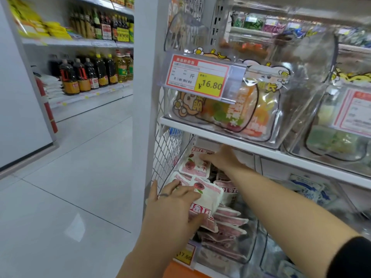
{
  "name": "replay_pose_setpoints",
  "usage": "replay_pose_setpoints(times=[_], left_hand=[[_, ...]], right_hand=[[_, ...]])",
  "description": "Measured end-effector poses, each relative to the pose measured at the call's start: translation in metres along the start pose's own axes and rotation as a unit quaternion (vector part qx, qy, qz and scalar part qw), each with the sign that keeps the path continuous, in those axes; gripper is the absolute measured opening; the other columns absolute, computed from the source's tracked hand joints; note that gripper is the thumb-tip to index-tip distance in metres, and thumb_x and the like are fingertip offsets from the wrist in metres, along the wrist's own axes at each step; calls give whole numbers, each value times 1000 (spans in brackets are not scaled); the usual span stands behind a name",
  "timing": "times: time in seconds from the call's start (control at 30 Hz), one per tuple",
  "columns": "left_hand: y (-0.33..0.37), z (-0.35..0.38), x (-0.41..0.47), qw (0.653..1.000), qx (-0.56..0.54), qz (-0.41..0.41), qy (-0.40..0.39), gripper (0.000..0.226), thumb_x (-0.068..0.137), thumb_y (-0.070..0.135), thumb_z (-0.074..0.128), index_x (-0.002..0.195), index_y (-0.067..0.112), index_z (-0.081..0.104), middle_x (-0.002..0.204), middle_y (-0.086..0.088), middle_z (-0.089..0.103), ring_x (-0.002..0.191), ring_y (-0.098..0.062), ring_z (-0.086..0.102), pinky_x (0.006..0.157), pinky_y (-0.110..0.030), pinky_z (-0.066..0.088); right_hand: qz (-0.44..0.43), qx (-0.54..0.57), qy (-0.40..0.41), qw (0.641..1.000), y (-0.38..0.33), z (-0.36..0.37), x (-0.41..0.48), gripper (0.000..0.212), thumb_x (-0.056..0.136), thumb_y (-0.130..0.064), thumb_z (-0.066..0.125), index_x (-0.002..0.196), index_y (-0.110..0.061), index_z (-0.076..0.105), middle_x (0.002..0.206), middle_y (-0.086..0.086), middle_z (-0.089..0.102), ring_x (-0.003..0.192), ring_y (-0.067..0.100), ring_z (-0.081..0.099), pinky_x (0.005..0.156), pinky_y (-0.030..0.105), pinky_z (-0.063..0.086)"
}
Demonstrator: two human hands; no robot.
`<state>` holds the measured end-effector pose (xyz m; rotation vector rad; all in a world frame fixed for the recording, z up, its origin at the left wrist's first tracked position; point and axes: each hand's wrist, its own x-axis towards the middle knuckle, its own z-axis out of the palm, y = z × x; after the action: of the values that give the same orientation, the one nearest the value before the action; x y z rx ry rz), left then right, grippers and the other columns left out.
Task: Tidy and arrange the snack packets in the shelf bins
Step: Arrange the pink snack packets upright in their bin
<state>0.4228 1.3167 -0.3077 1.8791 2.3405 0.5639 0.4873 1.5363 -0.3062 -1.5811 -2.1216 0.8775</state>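
A clear plastic bin (252,243) on the lower shelf holds several pink-and-white snack packets printed with a red fruit. My left hand (176,205) grips a small bunch of these packets (208,195) at the bin's front left, thumb underneath and fingers on top. My right hand (220,157) reaches deep under the shelf board and pinches the top edge of one upright packet (195,163) at the back of the bin. More packets (230,219) lie stacked flat below.
A white shelf board (261,145) hangs just above my right hand, carrying clear bins of colourful sweets and a ¥16.80 price tag (197,77). A wire mesh side panel (168,155) bounds the bin on the left. Blue-white packets (309,191) fill the neighbouring bin. Open aisle floor lies left.
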Motion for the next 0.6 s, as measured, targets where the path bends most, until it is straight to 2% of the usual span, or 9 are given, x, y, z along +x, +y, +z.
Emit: replay_pose_setpoints(times=[0.07, 0.13, 0.2, 0.27, 0.33, 0.4, 0.5, 0.57, 0.6], left_hand=[[0, 0, 0, 1000, -2, -1, 2, 53, 89, 65, 36, 138, 46, 35, 147, 30, 29, 142, -3, 9, 115, -47, -10], [0, 0, 0, 1000, 0, -2, 1, 53, 89, 65, 36, 138, 46, 34, 147, 29, 28, 143, -3, 9, 115, -47, -11], [0, 1, 0, 1000, 2, -3, 1, 53, 89, 65, 36, 138, 46, 34, 147, 30, 28, 143, -3, 9, 115, -47, -10], [0, 0, 0, 1000, 0, -2, 2, 53, 88, 66, 36, 137, 47, 35, 145, 31, 30, 142, -2, 10, 115, -46, -9], [0, 0, 0, 1000, -4, -1, 4, 53, 88, 67, 37, 136, 47, 36, 144, 32, 31, 141, -1, 10, 116, -45, -9], [0, 0, -1, 1000, -5, -4, 5, 52, 88, 66, 38, 136, 47, 36, 143, 32, 31, 141, 0, 10, 115, -45, -10], [2, -1, -3, 1000, -7, -6, 10, 52, 88, 65, 39, 136, 47, 38, 143, 32, 32, 141, -1, 12, 115, -44, -10], [3, -1, -3, 1000, -1, -9, 11, 52, 88, 64, 40, 137, 46, 38, 144, 31, 33, 141, -1, 12, 115, -45, -9], [4, -2, -2, 1000, 4, -10, 11, 52, 88, 64, 39, 137, 46, 38, 144, 30, 33, 142, -2, 12, 115, -45, -9]], right_hand=[[-5, 29, -16, 999, -7, 1, 0, 68, 73, -46, 76, 122, -4, 54, 125, 15, 59, 114, 32, 56, 89, 31, 43], [-7, 53, -31, 998, -10, 1, -1, 59, 76, -38, 76, 119, -2, 58, 120, 15, 62, 109, 30, 59, 80, 27, 42], [-18, 79, -30, 996, -12, 0, -5, 55, 78, -36, 75, 120, -6, 57, 122, 13, 61, 112, 30, 57, 92, 31, 44], [-49, 131, -13, 990, -13, -8, -12, 38, 79, -30, 74, 111, -15, 58, 119, 6, 62, 114, 28, 56, 104, 41, 40], [-78, 225, 20, 971, -8, -22, -23, 18, 82, -22, 73, 91, -25, 58, 105, -3, 64, 108, 24, 59, 101, 42, 44], [-93, 271, 73, 955, 3, -40, -34, 17, 83, -21, 72, 86, -30, 58, 102, -4, 66, 102, 22, 61, 97, 44, 48], [-109, 179, 105, 972, 18, -66, -53, 7, 86, -24, 68, 86, -26, 61, 100, 1, 68, 96, 25, 65, 92, 47, 50], [-64, 39, 83, 994, 18, -81, -71, 13, 92, -31, 59, 89, -20, 53, 90, -3, 60, 87, 19, 61, 88, 35, 47], [-42, -22, 68, 997, 19, -85, -77, 16, 94, -34, 55, 91, -19, 50, 84, -4, 54, 79, 16, 57, 80, 30, 46]])
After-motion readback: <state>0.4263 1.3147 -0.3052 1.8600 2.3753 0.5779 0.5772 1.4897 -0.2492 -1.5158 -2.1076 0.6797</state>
